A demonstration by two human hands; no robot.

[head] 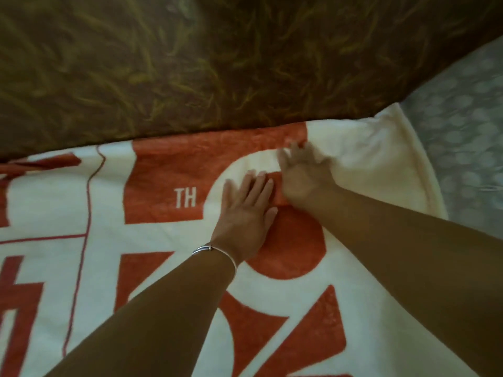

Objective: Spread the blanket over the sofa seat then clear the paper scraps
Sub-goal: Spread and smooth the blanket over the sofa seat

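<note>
The left hand (246,205) lies flat on the blanket (106,202), fingers straight and close together, palm pressing the cloth down and holding nothing. A thin bracelet (215,250) sits on its wrist. Just to its right and a little farther away is the right hand (303,176). It is blurred, but its fingers look spread wide over the cloth, near the blanket's far edge, and they do not seem to hold anything.

The cream and orange-red blanket covers the sofa seat from the near edge of the view up to the backrest (190,63), a brown cushion with a yellowish pattern. The blanket's far edge runs along the foot of it. On the left and in the middle the cloth looks flat. On the right its hemmed corner (416,159) curves round and stops short, leaving a strip of grey dotted fabric (468,126) uncovered beside it.

The spreading looks nearly finished. The hands seem to be smoothing and seating the far right part, and that corner may need pulling further right if the grey strip belongs to the seat. No paper scraps are in view, so the clearing step does not appear to have started.
</note>
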